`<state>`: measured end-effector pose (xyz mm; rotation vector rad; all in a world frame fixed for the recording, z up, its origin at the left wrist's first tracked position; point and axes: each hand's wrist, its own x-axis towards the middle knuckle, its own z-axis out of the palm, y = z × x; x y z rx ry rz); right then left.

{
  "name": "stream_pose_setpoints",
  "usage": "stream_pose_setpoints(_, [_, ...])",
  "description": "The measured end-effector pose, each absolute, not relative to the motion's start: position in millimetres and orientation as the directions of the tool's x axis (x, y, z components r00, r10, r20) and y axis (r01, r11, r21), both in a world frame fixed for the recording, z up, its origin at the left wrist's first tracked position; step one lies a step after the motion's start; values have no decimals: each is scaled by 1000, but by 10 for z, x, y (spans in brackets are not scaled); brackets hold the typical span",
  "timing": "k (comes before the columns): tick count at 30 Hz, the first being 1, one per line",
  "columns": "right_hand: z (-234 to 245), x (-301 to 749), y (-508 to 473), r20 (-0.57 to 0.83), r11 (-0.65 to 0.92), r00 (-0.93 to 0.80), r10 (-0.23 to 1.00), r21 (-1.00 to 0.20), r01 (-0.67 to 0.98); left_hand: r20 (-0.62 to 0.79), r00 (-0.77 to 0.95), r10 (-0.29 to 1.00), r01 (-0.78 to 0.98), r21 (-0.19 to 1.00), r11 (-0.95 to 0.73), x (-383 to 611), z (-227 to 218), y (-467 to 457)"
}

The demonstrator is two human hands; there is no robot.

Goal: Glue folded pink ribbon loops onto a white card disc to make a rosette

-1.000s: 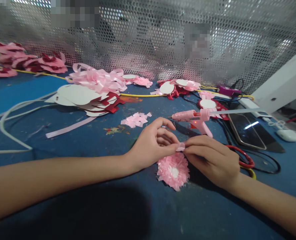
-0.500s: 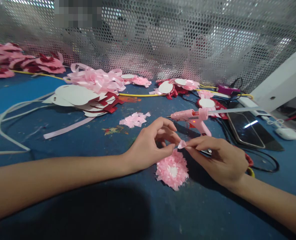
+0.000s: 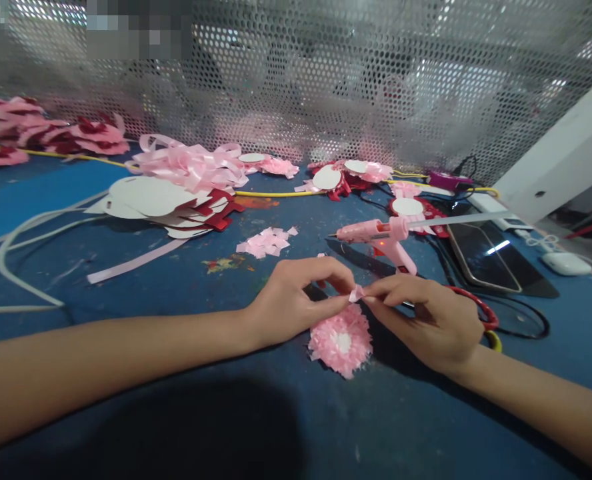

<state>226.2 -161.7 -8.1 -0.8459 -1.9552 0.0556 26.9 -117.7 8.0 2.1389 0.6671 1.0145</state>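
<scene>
My left hand (image 3: 301,297) and my right hand (image 3: 426,320) meet fingertip to fingertip over the blue table (image 3: 176,373). Between them they pinch a small pink ribbon piece (image 3: 357,293), both hands closed on it. Just below it, on the table, lies a round pink ribbon flower (image 3: 341,341) with a white centre. A pink glue gun (image 3: 381,235) stands right behind my hands, its nozzle pointing left. A small heap of cut pink ribbon pieces (image 3: 265,241) lies to the left of the gun.
White card shapes over red ones (image 3: 161,200) and a pile of pink ribbon loops (image 3: 191,163) lie at the back left. More flowers (image 3: 349,175) sit along the perforated metal screen (image 3: 296,73). A phone (image 3: 483,257), cables and red-handled scissors (image 3: 479,313) lie to the right.
My left fingers have curled down from a spread pose onto the ribbon piece. The piece has been turned and folded between both hands. The view has shifted slightly.
</scene>
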Motion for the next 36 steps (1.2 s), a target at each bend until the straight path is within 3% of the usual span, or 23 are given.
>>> stream_pose_setpoints(9, [-42,2264,-1612,740,776,-331,585,-394,492,559,568,604,47,711,-702,261,88,-1148])
stream_pose_setpoints(27, [-15,2259,-1605,717,777,-390,578,-339,530,358,549,755,154,844,-513,258,68,-1183])
stream_pose_setpoints(36, [8,2248,-1615,665,801,-489,565,-299,519,332,576,747,164,849,-503,260,43,-1213])
